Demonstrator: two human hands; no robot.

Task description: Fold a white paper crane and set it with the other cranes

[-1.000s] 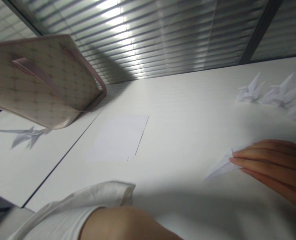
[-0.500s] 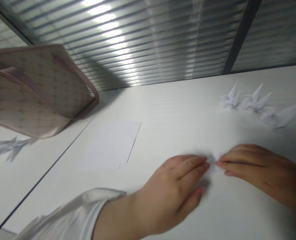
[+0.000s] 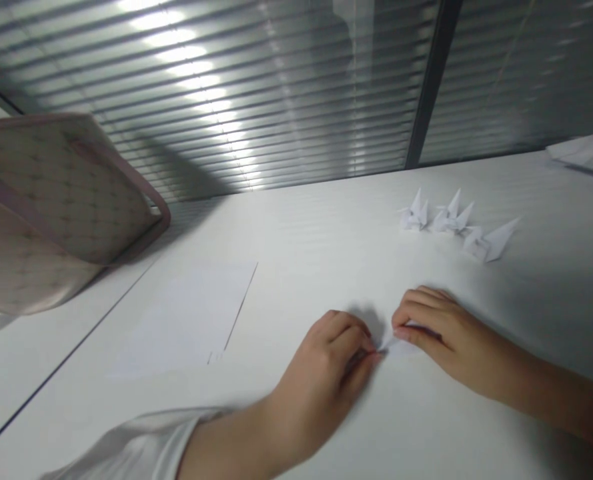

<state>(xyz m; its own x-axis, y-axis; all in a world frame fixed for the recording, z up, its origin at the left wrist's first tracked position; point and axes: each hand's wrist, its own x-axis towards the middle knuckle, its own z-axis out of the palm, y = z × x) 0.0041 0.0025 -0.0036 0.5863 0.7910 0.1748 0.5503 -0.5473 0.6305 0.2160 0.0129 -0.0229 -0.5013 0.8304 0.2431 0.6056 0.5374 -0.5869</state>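
Note:
A small piece of folded white paper [image 3: 405, 345] lies between my two hands, low over the white table. My left hand [image 3: 333, 373] pinches its left end between thumb and fingertips. On the other side, my right hand [image 3: 433, 327] grips the paper with thumb and forefinger, the other fingers curled. Much of the paper is hidden under the fingers, so its exact shape does not show. Beyond my right hand stand three folded paper cranes, a left one [image 3: 415, 212], a middle one [image 3: 453, 215] and a right one [image 3: 489, 241].
A flat white sheet [image 3: 186, 313] lies on the table [image 3: 306, 260] left of my hands. A pale patterned bag [image 3: 61, 220] with pink trim stands at the far left. More folded paper [image 3: 583, 152] sits at the back right, by the window blinds [image 3: 296, 100].
The view has shifted to the right. My left thumb has closed against its fingertips on the paper, and my right hand has changed from flattened fingers to a curled pinch.

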